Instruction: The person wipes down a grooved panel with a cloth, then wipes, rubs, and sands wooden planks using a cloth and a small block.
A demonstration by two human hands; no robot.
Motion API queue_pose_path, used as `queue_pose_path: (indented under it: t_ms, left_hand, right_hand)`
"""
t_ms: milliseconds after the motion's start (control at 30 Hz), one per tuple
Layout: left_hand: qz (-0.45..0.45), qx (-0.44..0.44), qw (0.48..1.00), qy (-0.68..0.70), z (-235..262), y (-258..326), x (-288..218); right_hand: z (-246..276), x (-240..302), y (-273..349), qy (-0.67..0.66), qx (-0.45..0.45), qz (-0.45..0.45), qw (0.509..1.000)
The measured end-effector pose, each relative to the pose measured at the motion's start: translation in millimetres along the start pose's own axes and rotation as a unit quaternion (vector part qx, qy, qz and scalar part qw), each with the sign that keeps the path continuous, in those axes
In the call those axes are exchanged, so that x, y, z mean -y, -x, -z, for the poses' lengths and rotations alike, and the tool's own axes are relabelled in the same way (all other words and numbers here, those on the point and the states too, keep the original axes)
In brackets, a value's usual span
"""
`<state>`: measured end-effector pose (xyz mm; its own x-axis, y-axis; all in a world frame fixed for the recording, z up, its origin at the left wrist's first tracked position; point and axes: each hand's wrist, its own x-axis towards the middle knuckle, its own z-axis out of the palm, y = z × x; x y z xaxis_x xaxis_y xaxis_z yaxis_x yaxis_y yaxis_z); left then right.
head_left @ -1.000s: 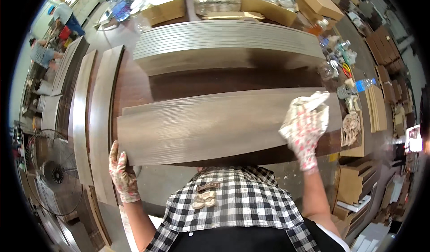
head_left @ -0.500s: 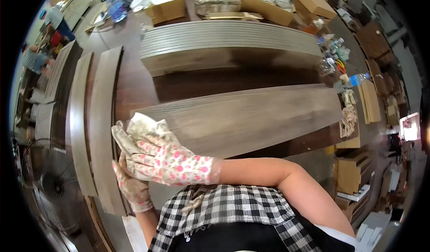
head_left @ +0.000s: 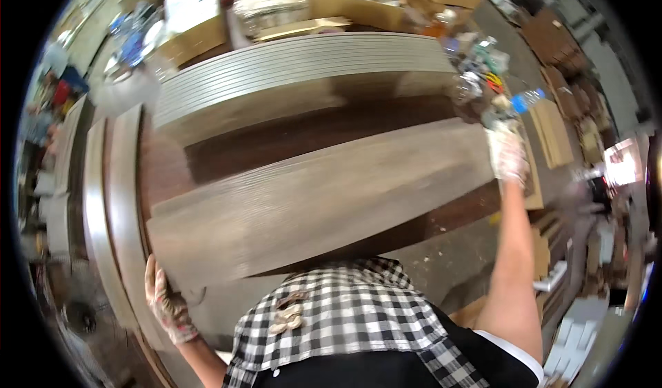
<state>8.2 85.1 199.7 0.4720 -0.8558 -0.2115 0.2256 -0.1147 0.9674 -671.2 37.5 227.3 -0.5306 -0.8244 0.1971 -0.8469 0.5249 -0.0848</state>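
A long grey-brown wooden plank (head_left: 324, 202) lies slanted across a dark brown table (head_left: 289, 136) in front of me. My left hand (head_left: 165, 298), in a flowered glove, grips the plank's near left end. My right hand (head_left: 508, 155), gloved the same way, holds the plank's far right end with the arm stretched out. Behind it lies a stack of similar thin planks (head_left: 303, 71) on the table's far side.
More planks (head_left: 103, 202) stand along the table's left edge. Cardboard boxes (head_left: 186, 33) and wrapped bundles (head_left: 272, 2) sit beyond the stack. Bottles and small clutter (head_left: 489, 71) crowd the right end. Cardboard pieces (head_left: 552, 133) cover the floor at right.
My right hand, which had crossed to the plank's left end beside my left hand, has swung back to the far right end. The plank has tilted and shifted slightly.
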Motion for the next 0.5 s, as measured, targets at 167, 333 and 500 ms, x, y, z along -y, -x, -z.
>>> queue_pose_path:
  t_ms: [167, 333, 500]
  left_hand:
    - [-0.001, -0.033, 0.999, 0.021, -14, -1, 3]
    - [0.010, -0.014, 1.000, -0.009, -26, 9, -16]
    - [0.055, 0.003, 0.998, -0.014, -21, 1, -20]
  right_hand:
    - [-16, -111, 27, -0.105, -0.060, 0.074, 0.990]
    - [-44, -159, 82, -0.115, -0.175, 0.113, 0.971]
    - [-29, -126, 131, -0.677, 0.235, -0.310, 0.624]
